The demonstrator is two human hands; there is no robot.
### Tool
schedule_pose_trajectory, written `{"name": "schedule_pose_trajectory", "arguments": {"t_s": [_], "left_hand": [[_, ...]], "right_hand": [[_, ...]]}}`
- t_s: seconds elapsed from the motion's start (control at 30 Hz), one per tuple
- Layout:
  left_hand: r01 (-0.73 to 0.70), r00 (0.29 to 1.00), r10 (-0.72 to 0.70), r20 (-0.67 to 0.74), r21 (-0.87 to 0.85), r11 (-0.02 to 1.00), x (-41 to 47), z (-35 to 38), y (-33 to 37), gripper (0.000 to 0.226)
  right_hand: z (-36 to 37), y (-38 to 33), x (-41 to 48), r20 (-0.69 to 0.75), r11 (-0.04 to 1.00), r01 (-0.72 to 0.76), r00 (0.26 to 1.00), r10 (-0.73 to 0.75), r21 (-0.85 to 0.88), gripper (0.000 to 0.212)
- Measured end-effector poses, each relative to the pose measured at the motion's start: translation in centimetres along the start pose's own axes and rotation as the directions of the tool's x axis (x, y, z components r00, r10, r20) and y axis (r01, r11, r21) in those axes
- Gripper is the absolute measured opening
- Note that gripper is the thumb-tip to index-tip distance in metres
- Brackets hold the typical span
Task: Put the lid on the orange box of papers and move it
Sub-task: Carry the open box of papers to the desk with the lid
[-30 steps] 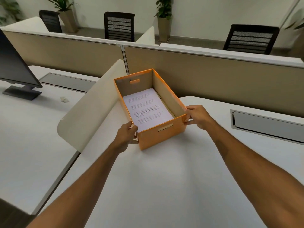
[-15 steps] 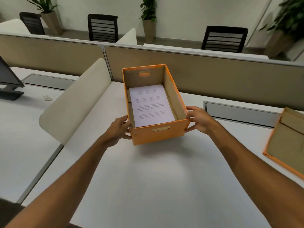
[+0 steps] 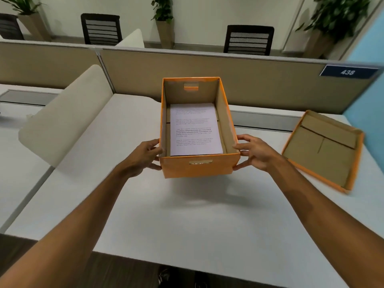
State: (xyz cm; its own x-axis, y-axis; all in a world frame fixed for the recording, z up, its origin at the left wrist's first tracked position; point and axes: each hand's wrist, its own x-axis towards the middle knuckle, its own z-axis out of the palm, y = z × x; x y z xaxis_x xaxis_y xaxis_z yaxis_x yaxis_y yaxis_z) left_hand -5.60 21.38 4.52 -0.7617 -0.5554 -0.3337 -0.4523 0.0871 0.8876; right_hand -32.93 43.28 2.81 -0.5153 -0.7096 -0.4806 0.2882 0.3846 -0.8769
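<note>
Orange box: open-topped orange cardboard box with brown inner walls sits on the white desk straight ahead of me, its long axis running away from me toward the beige partition.
Contents: white printed sheets of paper lie flat on the box floor.
Left hand: my left hand presses the box's near left corner, fingers spread against the outer wall, thumb near the rim.
Right hand: my right hand mirrors it on the near right corner, so both hands are clamped on the box from opposite sides.
Lid: shallow orange cardboard lid lies upside down on the desk, brown inside facing up, well apart from the box and off to my right, tilted at an angle to the box's axis.
Key relation: lid lies to the right of the box, so I judge my right hand the nearer one to fetch it; my left can steady the box.
Step in hand: I judge the box is being squared up; lid not yet on.
Next move calls for: flipping the lid over and turning it so its long side matches the box's.
Risk: a skewed lid could catch on the rim.
</note>
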Motion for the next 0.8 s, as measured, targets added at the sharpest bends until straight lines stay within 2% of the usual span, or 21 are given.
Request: {"name": "schedule_pose_trajectory", "arguments": {"t_s": [0.33,0.8], "left_hand": [[-0.005,0.994,0.001,0.111,0.037,0.999,-2.6,3.9,-0.6,0.045],[0.007,0.980,-0.014,0.199,0.038,0.999,-7.0,7.6,-3.7,0.048]], "right_hand": [[-2.5,5.1,-6.6,-0.078,0.997,0.003,0.997,0.003,0.071,0.042],[-0.4,11.1,-14.8,-0.272,0.988,0.011,0.962,0.032,0.153,0.036]]}}
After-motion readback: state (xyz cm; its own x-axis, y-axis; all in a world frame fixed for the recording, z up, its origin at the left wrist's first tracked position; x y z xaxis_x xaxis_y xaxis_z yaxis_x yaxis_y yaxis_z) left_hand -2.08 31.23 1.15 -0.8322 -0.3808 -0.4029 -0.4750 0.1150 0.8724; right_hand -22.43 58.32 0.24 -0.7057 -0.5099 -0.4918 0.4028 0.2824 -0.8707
